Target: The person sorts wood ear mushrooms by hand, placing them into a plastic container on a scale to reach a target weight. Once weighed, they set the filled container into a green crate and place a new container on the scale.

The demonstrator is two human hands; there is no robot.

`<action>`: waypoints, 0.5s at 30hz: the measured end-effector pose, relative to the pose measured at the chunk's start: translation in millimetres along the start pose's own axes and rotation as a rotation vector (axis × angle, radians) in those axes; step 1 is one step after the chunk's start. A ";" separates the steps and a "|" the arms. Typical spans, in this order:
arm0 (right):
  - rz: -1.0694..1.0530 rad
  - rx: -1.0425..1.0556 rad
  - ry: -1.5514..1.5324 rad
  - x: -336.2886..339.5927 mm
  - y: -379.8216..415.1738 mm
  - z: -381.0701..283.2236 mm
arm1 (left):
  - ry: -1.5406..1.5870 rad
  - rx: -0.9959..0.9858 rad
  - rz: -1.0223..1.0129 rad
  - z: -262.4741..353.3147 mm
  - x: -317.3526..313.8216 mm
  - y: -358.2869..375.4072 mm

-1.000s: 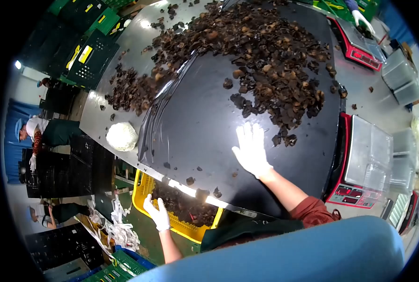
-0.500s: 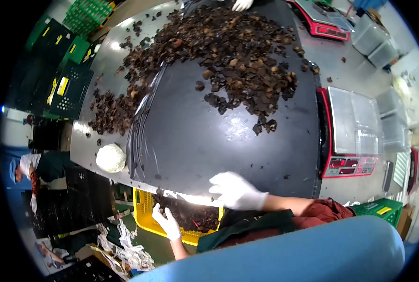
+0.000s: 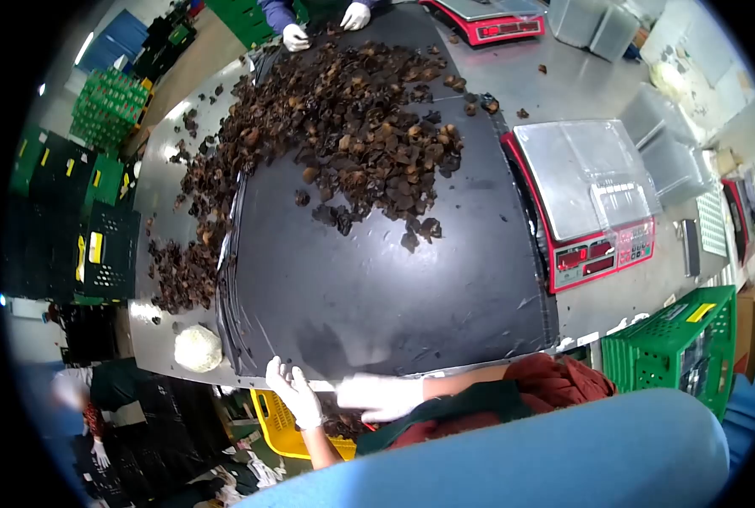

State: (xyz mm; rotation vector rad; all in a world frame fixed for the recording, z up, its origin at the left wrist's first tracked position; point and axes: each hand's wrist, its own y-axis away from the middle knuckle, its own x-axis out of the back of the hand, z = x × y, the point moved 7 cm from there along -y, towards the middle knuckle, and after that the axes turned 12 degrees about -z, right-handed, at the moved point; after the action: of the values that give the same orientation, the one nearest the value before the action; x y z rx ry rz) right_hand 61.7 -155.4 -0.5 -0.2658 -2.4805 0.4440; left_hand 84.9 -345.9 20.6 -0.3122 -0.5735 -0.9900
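Note:
Both of my hands wear white gloves. My left hand (image 3: 293, 396) is at the table's near edge, over the yellow crate (image 3: 273, 427), with its fingers apart and nothing in them. To its right, my right hand (image 3: 381, 396) is stretched flat toward the left and blurred by motion; no object shows in it. Part of the crate and the dark pieces in it (image 3: 341, 426) are hidden below my hands. Farther up the black sheet (image 3: 377, 296) lies a broad heap of dark brown, crinkled mushroom-like pieces (image 3: 352, 127).
A red scale (image 3: 602, 254) stands at the right, another red scale (image 3: 506, 30) behind it. A white round bundle (image 3: 198, 349) sits at the table's left corner. A green crate (image 3: 669, 339) is at the right. Across the table show a co-worker's gloved hands (image 3: 295, 37); another person (image 3: 98, 394) is at left.
The view has shifted, showing more of the co-worker across the table. My right hand has moved from above the sheet to the table's near edge, closer to my left hand.

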 end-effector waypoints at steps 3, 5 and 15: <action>-0.088 0.022 0.040 49.6 -3.5 -16.8 | -0.078 -0.021 0.051 9.0 15.5 7.3; 0.112 -0.415 0.422 126.8 15.4 0.6 | -0.135 -0.017 0.090 -2.6 29.6 19.3; -0.181 -0.077 0.374 45.6 4.6 -8.5 | -0.032 0.093 0.067 0.3 10.5 7.3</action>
State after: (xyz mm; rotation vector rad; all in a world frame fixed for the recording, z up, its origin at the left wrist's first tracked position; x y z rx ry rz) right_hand 30.6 -135.9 28.3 -0.1372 -2.1327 0.2013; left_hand 95.4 -349.2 27.0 -0.2631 -0.6324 -0.8925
